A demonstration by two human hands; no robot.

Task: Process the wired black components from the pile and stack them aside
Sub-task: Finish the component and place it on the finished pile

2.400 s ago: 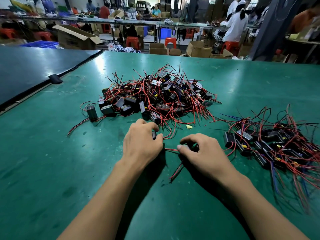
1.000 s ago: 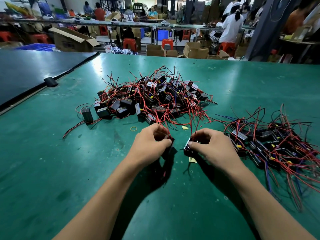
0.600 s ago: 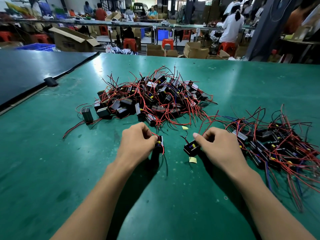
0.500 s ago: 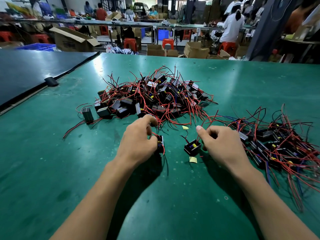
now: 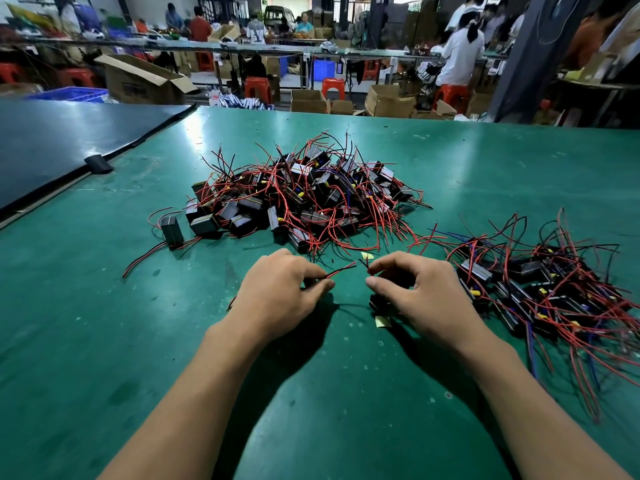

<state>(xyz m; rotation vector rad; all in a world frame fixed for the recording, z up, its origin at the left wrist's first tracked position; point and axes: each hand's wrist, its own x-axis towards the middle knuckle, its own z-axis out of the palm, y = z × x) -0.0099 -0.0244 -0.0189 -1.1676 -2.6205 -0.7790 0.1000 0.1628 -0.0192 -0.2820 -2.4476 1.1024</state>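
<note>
A big pile of black box components (image 5: 301, 199) with red and black wires lies in the middle of the green table (image 5: 104, 323). A second, flatter heap of such components (image 5: 540, 289) spreads at the right. My left hand (image 5: 277, 296) pinches a red wire (image 5: 341, 270) between thumb and fingers; its component is hidden under the hand. My right hand (image 5: 412, 292) curls over another black component (image 5: 377, 303), whose wire end sticks up by the fingertips. Both hands sit just in front of the big pile.
A small yellow scrap (image 5: 382, 320) lies under my right hand and another (image 5: 367, 255) by the pile. A dark mat (image 5: 52, 143) covers the table's left. Beyond the far edge are cardboard boxes (image 5: 138, 81), red stools and several people at other benches.
Both hands have closed over their components, which now are mostly hidden. My left hand has taken hold of a red wire, and my right hand has moved left onto its component.
</note>
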